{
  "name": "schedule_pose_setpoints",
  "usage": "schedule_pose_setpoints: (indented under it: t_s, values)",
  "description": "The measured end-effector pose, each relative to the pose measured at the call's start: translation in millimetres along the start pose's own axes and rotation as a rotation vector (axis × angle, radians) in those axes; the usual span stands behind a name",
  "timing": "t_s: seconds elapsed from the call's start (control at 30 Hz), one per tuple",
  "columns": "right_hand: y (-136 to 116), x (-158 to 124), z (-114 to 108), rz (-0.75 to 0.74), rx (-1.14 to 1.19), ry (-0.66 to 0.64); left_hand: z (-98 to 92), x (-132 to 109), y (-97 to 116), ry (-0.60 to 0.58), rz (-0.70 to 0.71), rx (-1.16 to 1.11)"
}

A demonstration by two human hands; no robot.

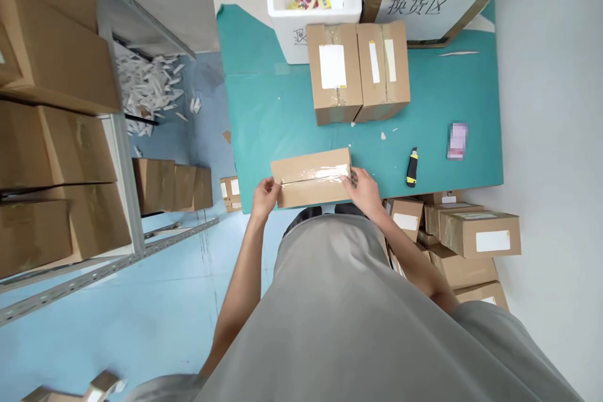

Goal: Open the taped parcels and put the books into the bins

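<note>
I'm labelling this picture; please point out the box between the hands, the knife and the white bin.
Box point(311, 177): head view, middle of its top.
Knife point(412, 169): head view, black handle.
White bin point(286, 31): head view, front wall.

Head-worn view, facing down; table point(261, 116) below

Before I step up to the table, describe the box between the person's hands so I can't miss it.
On the green table, find the two labelled boxes, then look to the near edge. A long, narrow cardboard box is there, left hand at one end, right hand at the other; unlike that pair, its top shows shiny tape but no white label.
</note>
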State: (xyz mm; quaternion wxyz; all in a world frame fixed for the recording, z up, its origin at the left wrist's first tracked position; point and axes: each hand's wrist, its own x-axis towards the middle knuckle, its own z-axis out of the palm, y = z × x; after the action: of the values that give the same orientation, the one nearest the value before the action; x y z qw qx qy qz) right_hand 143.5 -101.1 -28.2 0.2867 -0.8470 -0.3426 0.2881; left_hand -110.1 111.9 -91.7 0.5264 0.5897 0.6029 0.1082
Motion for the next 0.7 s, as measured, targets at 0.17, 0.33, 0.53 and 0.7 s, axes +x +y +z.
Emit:
schedule_pose_setpoints:
  t_s: [0.17, 0.33, 0.53, 0.7]
  values:
    - [76, 33, -18, 0.088, 0.232, -0.078, 18.3, 16, 40, -0.093, 0.026, 0.194]
    - [121, 127, -79, 0.187, 0.443, 0.284, 57.3, 86, 111, -0.015, 0.264, 0.184]
    - [114, 242, -123, 0.286, 0.565, 0.389, 127.4, 152, 202, -0.092, 0.262, 0.029]
    - [109, 250, -109, 0.137, 0.751, 0.226, 137.8, 155, 202, -0.139, 0.305, 0.011]
